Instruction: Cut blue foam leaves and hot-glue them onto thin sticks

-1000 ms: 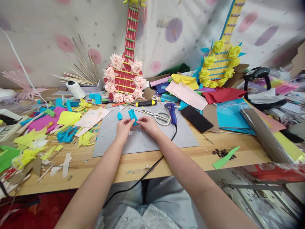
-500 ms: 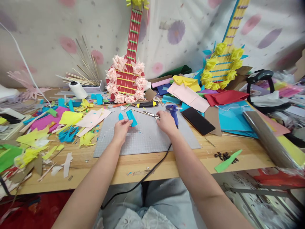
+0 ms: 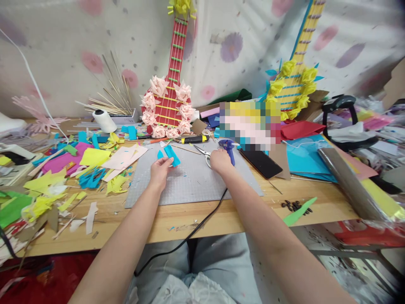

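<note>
My left hand [image 3: 160, 169] pinches a small folded blue paper piece [image 3: 171, 155] above the grey cutting mat [image 3: 190, 185]. My right hand [image 3: 219, 160] is closed over the handles of the scissors [image 3: 202, 151], whose blades point left across the mat. Just beyond that hand lies a blue glue gun [image 3: 229, 147] with a black cord [image 3: 202, 221] running off the table's front edge. A smaller blue scrap [image 3: 160, 154] lies on the mat beside the held piece.
A red paper guitar with pink flowers [image 3: 167, 105] and a yellow one [image 3: 292, 86] lean on the back wall. A black phone [image 3: 261, 162], coloured paper sheets [image 3: 303, 156], a thread spool [image 3: 103, 120], wooden sticks [image 3: 110, 99], a foil roll [image 3: 348, 181] and paper scraps [image 3: 63, 181] crowd the table.
My right hand let go of the blue piece and moved right onto the scissors' handles. My left hand kept the blue piece and lifted it slightly.
</note>
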